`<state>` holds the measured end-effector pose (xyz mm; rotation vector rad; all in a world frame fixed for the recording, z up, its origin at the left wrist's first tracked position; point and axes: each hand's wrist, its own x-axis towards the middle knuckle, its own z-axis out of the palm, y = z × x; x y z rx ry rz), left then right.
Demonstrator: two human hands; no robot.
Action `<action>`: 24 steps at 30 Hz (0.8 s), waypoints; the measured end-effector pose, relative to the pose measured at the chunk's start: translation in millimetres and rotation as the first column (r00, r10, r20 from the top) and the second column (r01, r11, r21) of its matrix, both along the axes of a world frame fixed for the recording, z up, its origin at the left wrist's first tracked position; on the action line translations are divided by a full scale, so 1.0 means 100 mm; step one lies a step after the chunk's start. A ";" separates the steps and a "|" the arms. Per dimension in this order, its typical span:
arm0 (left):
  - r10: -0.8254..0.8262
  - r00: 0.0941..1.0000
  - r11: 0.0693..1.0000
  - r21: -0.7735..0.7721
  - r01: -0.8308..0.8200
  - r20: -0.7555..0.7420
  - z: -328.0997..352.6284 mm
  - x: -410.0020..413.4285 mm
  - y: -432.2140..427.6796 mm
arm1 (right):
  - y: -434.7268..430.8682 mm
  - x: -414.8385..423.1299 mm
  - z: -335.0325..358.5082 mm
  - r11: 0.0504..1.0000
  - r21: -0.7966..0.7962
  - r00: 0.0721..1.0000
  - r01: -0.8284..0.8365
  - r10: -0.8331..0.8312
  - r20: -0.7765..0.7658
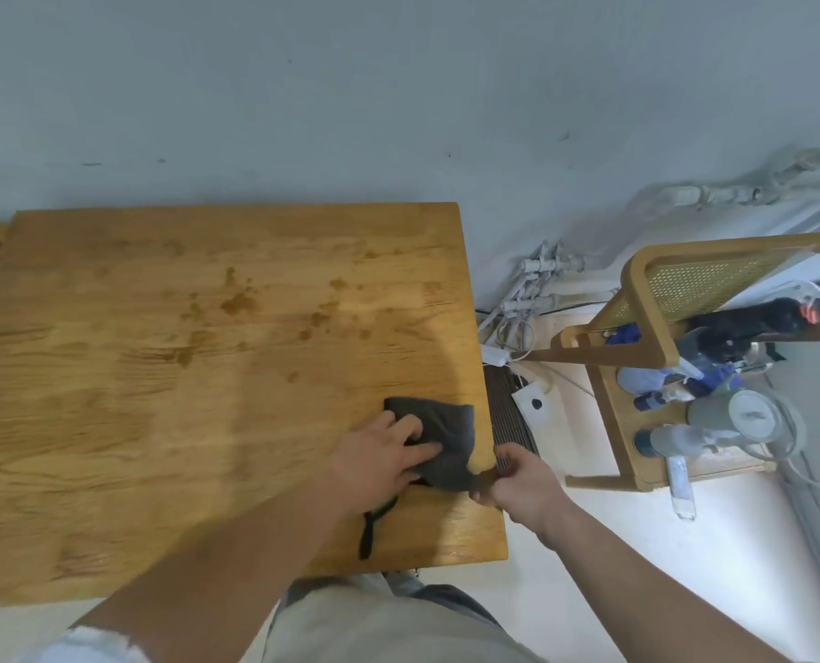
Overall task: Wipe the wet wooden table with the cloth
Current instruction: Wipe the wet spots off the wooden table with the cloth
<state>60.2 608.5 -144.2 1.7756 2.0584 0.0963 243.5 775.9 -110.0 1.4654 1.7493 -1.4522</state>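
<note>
Fingers (415, 453) of left hand (379, 459) lie spread, pressing flat on dark grey cloth (451, 425); right hand (518, 485) pinches its bunched near corner. Cloth lies at near right edge of table (159, 423); dark wet blotches (240, 302) mark the far middle.

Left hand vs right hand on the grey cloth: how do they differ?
Place: the left hand lies over the light brown wooden table, while the right hand sits at its right edge. Grip: the left hand presses fairly straight fingers down on the dark grey cloth; the right hand pinches the cloth's near corner with curled fingers. Both touch the same cloth.
</note>
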 end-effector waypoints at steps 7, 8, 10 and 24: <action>0.593 0.803 0.802 -0.034 -0.596 -0.060 0.03 0.00 0.02 | -0.01 -0.45 0.15 0.881 0.348 0.946 -0.319 0.320 0.057; 0.512 0.859 0.858 -0.025 -0.512 -0.027 0.02 0.06 -0.06 | -0.05 -0.54 0.16 0.845 0.388 0.925 -0.369 0.374 0.066; 0.271 0.962 0.962 0.002 -0.272 0.040 -0.02 -0.07 -0.23 | -0.10 -0.70 0.16 0.784 0.401 0.874 -0.474 0.474 0.107; 0.130 0.991 0.986 0.102 -0.133 0.029 -0.06 -0.91 -0.36 | -0.07 -1.58 0.09 0.577 0.401 0.703 -0.711 0.593 0.393</action>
